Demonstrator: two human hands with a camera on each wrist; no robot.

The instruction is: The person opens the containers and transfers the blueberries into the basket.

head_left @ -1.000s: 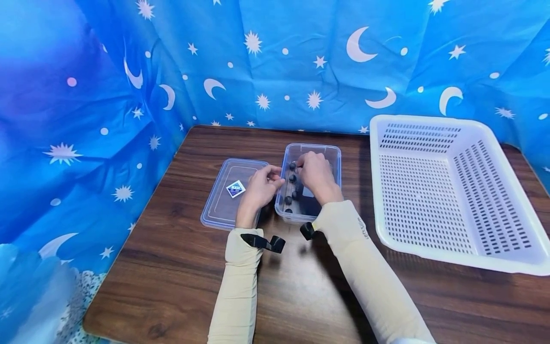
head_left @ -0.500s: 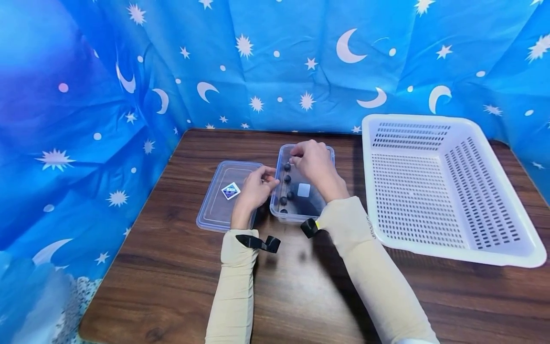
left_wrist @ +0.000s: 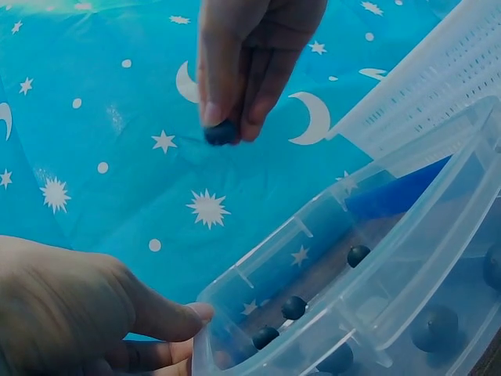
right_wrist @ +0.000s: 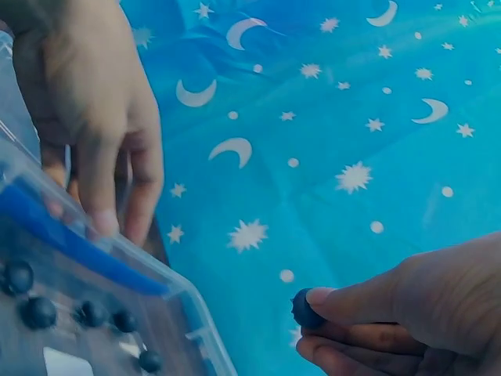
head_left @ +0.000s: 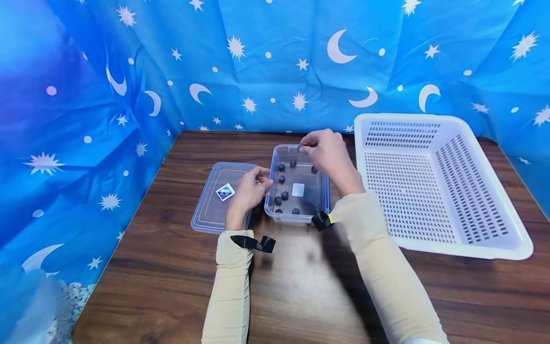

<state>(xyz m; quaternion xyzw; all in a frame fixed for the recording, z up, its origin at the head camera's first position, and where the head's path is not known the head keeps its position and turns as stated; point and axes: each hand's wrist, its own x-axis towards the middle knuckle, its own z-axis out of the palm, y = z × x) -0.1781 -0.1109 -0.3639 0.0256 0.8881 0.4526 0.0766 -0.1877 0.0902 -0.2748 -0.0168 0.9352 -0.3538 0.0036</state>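
My right hand point(head_left: 328, 155) pinches a blueberry point(right_wrist: 307, 309) between thumb and fingers, held above the far right part of a clear plastic container point(head_left: 267, 209). Inside the container several blueberries point(head_left: 281, 179) lie scattered over the bottom, around a pale square label point(head_left: 298, 189). Close against the left wall is my left hand point(head_left: 248, 191), its thumb tip and fingertips touching the outside of the rim. Beneath that hand lies the container's clear lid point(head_left: 210, 209), flat on the table, with a blue and white sticker point(head_left: 225, 192); the hand and wrist cover part of it.
On the right of the dark wooden table point(head_left: 275, 286) stands a large white perforated basket point(head_left: 429, 248), with nothing visible in it. A blue cloth point(head_left: 258, 62) with moons and stars hangs behind the table and along its left side.
My right hand has come up out of the container and moved right with a blueberry pinched in it. More blueberries show inside now. The left hand keeps its place at the rim.
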